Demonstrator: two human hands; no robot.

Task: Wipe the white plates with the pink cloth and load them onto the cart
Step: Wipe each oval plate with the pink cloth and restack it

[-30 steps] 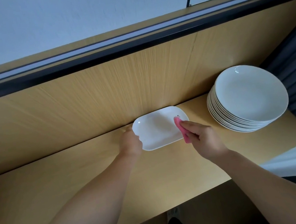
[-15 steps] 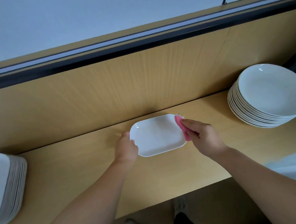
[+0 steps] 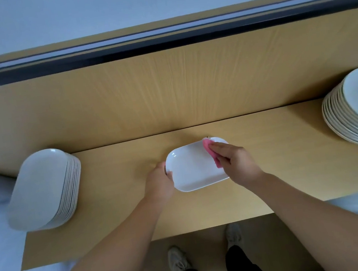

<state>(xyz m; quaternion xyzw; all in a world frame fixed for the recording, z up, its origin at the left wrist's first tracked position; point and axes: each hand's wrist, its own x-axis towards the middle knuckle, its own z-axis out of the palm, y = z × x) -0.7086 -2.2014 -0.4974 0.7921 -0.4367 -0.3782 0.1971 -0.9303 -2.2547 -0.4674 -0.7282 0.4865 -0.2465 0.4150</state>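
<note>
— So, how is the white plate (image 3: pixel 194 167) seen?
— Glossy, oblong and round-cornered, it is found over the middle of the wooden counter (image 3: pixel 291 166). Whether it is lifted cannot be told.
— How is it held?
— Its left rim is gripped by the curled left hand (image 3: pixel 159 183). The pink cloth (image 3: pixel 211 153) is pressed onto its right end by the right hand (image 3: pixel 236 164), fingers bent over it.
— Beyond that?
— A stack of oblong plates (image 3: pixel 41 189) is set left, and a stack of round plates (image 3: pixel 357 112) right.
</note>
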